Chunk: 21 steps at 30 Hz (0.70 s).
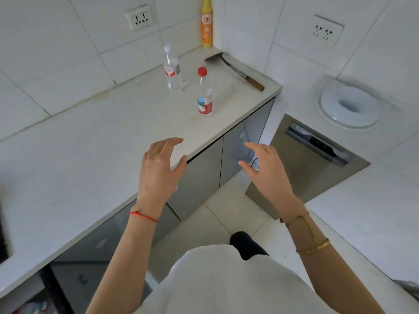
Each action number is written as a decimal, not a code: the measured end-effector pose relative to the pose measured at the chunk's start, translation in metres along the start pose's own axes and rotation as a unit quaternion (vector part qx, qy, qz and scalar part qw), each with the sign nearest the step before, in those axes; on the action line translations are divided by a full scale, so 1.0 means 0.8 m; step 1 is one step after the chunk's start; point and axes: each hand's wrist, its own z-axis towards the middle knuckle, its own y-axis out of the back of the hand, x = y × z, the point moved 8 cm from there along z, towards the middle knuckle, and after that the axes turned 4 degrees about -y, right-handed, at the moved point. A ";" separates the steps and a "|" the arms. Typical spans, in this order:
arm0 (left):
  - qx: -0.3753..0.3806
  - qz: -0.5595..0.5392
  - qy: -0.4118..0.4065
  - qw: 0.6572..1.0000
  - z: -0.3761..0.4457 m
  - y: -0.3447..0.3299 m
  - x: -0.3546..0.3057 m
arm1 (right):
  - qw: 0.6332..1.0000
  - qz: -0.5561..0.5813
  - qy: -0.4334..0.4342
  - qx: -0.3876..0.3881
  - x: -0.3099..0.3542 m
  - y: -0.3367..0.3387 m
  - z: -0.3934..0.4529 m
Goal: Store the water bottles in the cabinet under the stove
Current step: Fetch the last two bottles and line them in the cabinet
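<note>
Two clear water bottles stand upright on the white countertop. The nearer bottle has a red cap and a red label; the farther bottle has a white cap and stands closer to the wall. My left hand hovers over the counter's front edge with fingers spread, holding nothing. My right hand hangs open in front of the grey cabinet doors, also empty. Both hands are well short of the bottles. A dark stove edge shows at the far left.
A cleaver with a wooden handle lies at the counter's far right corner. A tall yellow-orange bottle stands in the wall corner. A steel appliance front sits to the right, beside a white round fixture. Below the counter at lower left, a cabinet stands open.
</note>
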 end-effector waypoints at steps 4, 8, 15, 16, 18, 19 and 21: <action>-0.010 0.014 0.011 1.000 0.081 -0.030 0.012 | 1.000 -0.006 0.021 -0.007 -0.012 0.003 0.092; -0.036 0.027 0.024 0.999 0.160 -0.051 0.023 | 0.999 -0.003 0.052 -0.008 -0.016 0.008 0.195; -0.078 0.051 0.061 0.994 0.259 -0.072 0.045 | 0.989 -0.007 0.146 0.016 0.021 -0.004 0.357; -0.080 0.054 0.068 0.993 0.271 -0.074 0.050 | 0.987 -0.007 0.158 0.022 0.029 -0.009 0.374; -0.080 0.062 0.076 0.992 0.293 -0.077 0.062 | 0.983 -0.003 0.178 0.039 0.043 -0.022 0.403; -0.079 0.065 0.079 0.992 0.305 -0.078 0.070 | 0.982 0.001 0.184 0.051 0.050 -0.031 0.415; -0.076 0.071 0.087 0.991 0.330 -0.079 0.087 | 0.979 0.004 0.189 0.073 0.061 -0.049 0.435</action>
